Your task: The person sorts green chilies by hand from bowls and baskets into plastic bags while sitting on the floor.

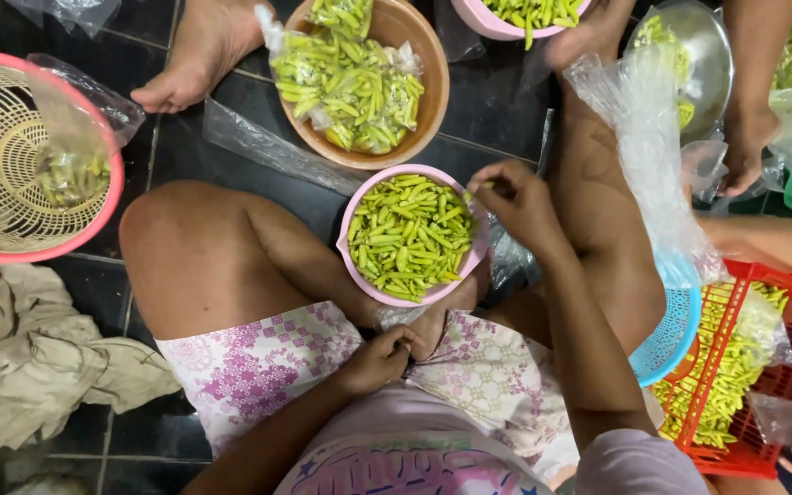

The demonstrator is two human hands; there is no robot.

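Green chilies [407, 236] fill a pink bowl [352, 206] at the centre of the frame, resting between the seated person's bent knees. The right hand [517, 203] sits at the bowl's right rim, its fingertips [486, 186] pinched together on 1 small green chili piece, the other fingers curled in. The left hand [379, 357] lies lower, at the lap, closed into a loose fist against the patterned pink-and-white shorts [258, 367]; whether it holds anything cannot be told.

Just above the pink bowl, a brown bowl [434, 82] holds more chilies in clear bags. A second pink bowl [469, 20] shows at the top edge, and a metal bowl [712, 55] sits at the upper right. At the left edge is a pink-rimmed woven basket [11, 240], with crumpled beige cloth [38, 357] below it. A red crate [781, 293] of chilies and a blue basket [676, 335] crowd the lower right. Another person's foot [196, 55] rests at the upper left on the dark tiled floor [488, 110], whose bare strip lies between the bowls.
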